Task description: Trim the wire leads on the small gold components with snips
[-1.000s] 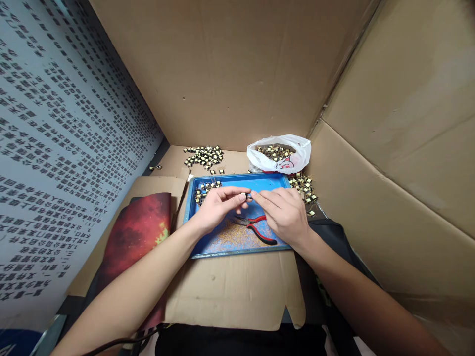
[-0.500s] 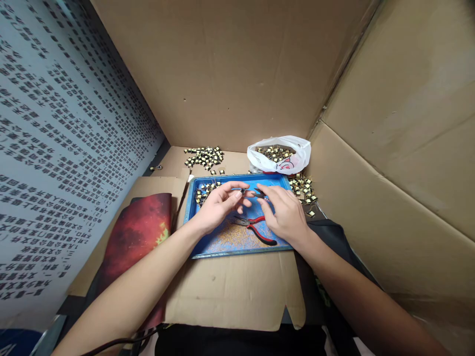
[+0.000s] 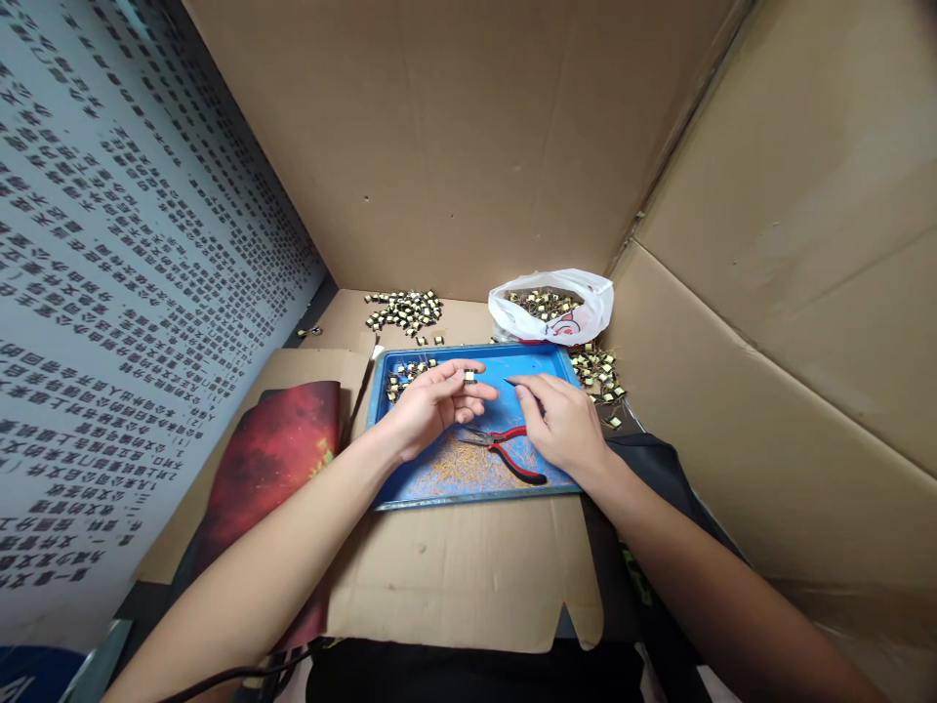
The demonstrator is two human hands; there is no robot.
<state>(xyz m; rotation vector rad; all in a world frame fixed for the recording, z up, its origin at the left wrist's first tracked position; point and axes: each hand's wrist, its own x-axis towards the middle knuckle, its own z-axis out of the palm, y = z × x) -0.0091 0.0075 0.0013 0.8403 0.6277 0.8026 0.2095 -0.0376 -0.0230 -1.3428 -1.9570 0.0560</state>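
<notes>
Left hand [image 3: 431, 405] pinching a small yellow-black component [image 3: 469, 376] over the blue tray [image 3: 468, 493]; right hand [image 3: 563, 425] alongside, fingertips nipping something too small to identify; red-handled pliers [image 3: 509, 454] partly hidden beneath.

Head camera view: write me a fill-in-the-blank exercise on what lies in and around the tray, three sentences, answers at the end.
1. The left hand pinches a small yellow-and-black component over a tray whose colour is ____.
2. The pliers lying in the tray, by the right hand, have handles coloured ____.
3. Behind the tray, more components fill a plastic bag coloured ____.

Missing words: blue; red; white.
</notes>
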